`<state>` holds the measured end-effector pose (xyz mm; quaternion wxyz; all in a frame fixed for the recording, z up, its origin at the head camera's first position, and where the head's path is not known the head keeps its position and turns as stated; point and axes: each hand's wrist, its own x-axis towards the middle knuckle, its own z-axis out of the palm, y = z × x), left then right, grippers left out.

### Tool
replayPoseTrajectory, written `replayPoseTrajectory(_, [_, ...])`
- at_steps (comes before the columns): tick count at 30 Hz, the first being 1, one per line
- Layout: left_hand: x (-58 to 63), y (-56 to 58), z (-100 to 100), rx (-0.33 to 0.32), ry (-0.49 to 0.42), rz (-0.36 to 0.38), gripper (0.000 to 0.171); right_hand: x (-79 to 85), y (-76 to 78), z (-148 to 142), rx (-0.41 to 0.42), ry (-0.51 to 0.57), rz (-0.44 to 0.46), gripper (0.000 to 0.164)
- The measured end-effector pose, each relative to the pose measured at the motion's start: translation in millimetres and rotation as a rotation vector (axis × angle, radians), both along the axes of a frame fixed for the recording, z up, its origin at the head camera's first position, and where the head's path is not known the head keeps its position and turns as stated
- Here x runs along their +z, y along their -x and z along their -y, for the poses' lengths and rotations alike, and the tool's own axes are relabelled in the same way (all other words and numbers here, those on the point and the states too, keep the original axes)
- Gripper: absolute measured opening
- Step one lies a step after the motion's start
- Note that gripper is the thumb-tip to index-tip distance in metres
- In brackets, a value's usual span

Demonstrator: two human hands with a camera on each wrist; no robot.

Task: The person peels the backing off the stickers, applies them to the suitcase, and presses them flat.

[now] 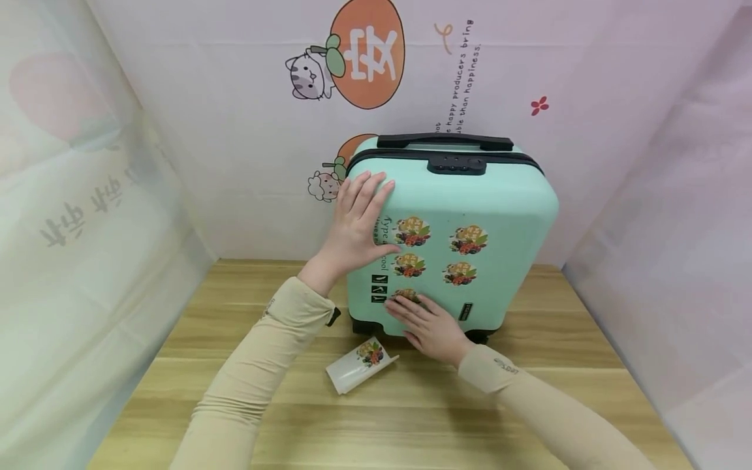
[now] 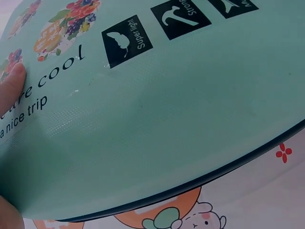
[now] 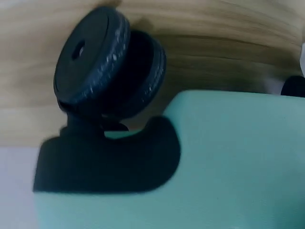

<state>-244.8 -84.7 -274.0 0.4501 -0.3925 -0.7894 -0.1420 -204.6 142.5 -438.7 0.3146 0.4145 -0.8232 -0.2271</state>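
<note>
A mint-green suitcase (image 1: 505, 228) stands upright, with several round fruit stickers (image 1: 469, 239) on its front. My left hand (image 1: 354, 225) rests spread against the upper left of that front, the thumb reaching toward the stickers. In the left wrist view, part of the thumb (image 2: 10, 90) touches the shell near printed lettering. Lower down, my right hand (image 1: 431, 326) lies with extended fingers over a fruit sticker (image 1: 405, 297), covering part of it. The right wrist view shows a black caster wheel (image 3: 90, 57) and the suitcase's lower edge, but not the right hand.
On the wooden table (image 1: 282, 405), a curled white backing sheet (image 1: 352, 372) bearing one fruit sticker (image 1: 371, 352) lies before the suitcase. A black carry handle (image 1: 444, 140) and combination lock (image 1: 457, 164) are at the suitcase's top. Printed cloth (image 1: 235, 130) hangs behind and on both sides.
</note>
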Motion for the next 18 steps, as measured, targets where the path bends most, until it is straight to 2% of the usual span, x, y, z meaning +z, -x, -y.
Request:
replayPoseTrajectory(3, [2.0, -1.9, 2.0, 0.001, 0.005, -0.009, 0.107, 4.2, 4.8, 0.1, 0.016, -0.001, -0.030, 0.078])
replayPoseTrajectory(7, [2.5, -1.6, 0.5, -0.023, -0.003, -0.011, 0.105, 11.7, 5.6, -8.9, 0.005, 0.066, -0.072, 0.069])
replayPoseTrajectory(14, [2.8, -5.4, 2.7, -0.014, -0.010, 0.005, 0.105, 18.0, 1.4, -19.2, -0.061, 0.176, -0.070, 0.059])
replayPoseTrajectory(18, [2.7, -6.5, 1.5, -0.008, -0.005, 0.018, 0.104, 14.9, -1.5, -20.5, -0.070, 0.183, -0.053, 0.059])
